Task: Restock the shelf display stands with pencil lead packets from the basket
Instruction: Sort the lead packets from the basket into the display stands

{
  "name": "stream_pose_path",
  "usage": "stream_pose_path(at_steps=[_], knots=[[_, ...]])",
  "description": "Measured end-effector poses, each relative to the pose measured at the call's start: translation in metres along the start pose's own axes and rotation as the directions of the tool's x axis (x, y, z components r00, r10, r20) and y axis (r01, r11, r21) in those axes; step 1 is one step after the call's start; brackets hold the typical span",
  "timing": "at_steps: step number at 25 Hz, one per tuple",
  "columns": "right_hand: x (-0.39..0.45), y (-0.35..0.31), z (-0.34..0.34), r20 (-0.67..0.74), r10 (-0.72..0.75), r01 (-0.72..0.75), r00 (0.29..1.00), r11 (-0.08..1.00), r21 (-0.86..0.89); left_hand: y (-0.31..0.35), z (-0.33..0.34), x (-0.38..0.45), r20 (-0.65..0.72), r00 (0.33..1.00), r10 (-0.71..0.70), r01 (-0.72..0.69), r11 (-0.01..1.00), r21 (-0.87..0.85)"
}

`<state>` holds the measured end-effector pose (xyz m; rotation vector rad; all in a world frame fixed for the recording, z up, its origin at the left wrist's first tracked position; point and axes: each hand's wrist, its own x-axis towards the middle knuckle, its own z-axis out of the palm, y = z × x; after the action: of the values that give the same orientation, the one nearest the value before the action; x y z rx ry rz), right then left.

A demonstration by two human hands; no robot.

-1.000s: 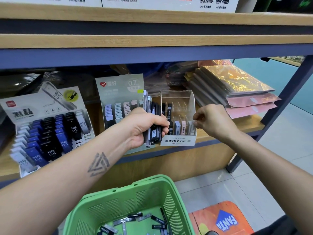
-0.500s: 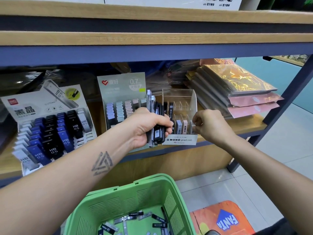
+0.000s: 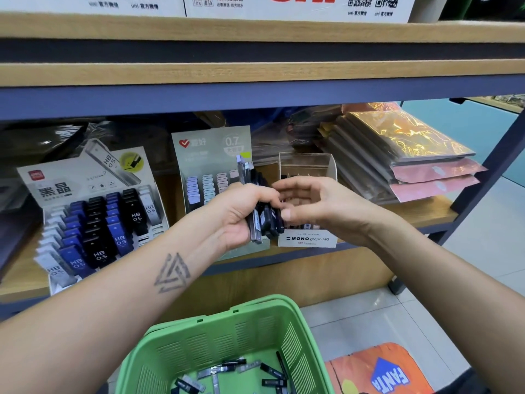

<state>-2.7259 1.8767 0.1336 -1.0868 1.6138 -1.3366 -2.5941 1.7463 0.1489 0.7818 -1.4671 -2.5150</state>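
Note:
My left hand [image 3: 241, 216] grips a bundle of black and clear pencil lead packets [image 3: 260, 200] upright in front of the shelf. My right hand [image 3: 318, 209] reaches across to the bundle, its fingers loosely curved and its fingertips at the black packets; whether it pinches one I cannot tell. Behind the hands stands the clear MONO graph display stand [image 3: 308, 240], mostly hidden. Left of it is a grey 0.7 stand [image 3: 211, 155] with pastel packets. The green basket [image 3: 216, 339] below holds several loose packets [image 3: 241, 371].
A white HB 0.5 stand [image 3: 93, 211] with blue and black packets fills the shelf's left. Stacked foil and pink sleeves [image 3: 403, 157] lie on the right. The upper shelf board [image 3: 255, 72] overhangs. An orange mat [image 3: 380, 371] lies on the tiled floor.
My right hand has left the clear stand and moved left to the bundle in my left hand, opening its fingers. My left hand holds the bundle in about the same place.

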Motion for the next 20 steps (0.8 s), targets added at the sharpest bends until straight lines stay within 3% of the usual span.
stream_pose_path(at_steps=[3,8,14,20], knots=[[-0.001,-0.001,0.003,0.016,-0.032,0.034,0.999,0.993,-0.112,0.002,-0.001,-0.002,-0.017,1.000,-0.011,0.011,1.000,-0.008],[-0.001,-0.005,-0.005,-0.025,-0.037,0.036,0.999,0.999,-0.037,0.006,-0.002,-0.003,-0.017,1.000,0.021,-0.021,0.999,-0.028],[0.004,-0.004,0.006,-0.035,-0.086,0.081,0.996,0.990,-0.119,0.003,-0.002,-0.001,-0.092,0.992,0.082,-0.079,0.996,0.037],[0.012,-0.006,0.005,-0.285,-0.184,0.210,0.941,0.976,0.062,0.008,-0.003,0.003,-0.165,0.971,0.171,-0.171,0.985,0.017]])
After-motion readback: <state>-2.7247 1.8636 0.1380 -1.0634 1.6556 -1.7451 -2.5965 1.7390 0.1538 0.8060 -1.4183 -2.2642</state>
